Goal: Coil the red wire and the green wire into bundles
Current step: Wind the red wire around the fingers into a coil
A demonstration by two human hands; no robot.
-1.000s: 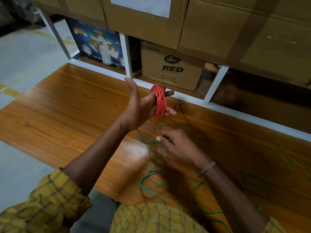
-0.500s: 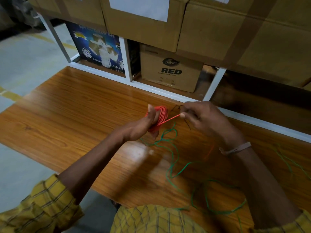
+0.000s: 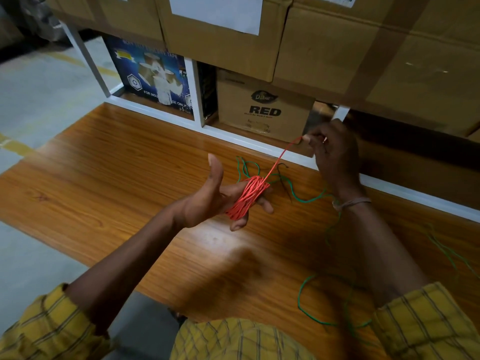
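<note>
Pinching red wire (image 3: 281, 153) w/ right hand (image 3: 333, 149), strand slanting up-right (taut), coil around left hand (image 3: 207, 201) fingers, thumb out.

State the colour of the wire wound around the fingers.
Red wire, clearest in the head view.

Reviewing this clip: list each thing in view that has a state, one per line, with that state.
red wire: mostly coiled round the left hand's fingers, one strand drawn taut to the right hand
green wire: loose and uncoiled on the table
left hand: fingers extended, thumb up, carrying the red coil
right hand: raised, pinching the red strand's end
table: bears the green wire
RED carton: closed, on the shelf
</note>
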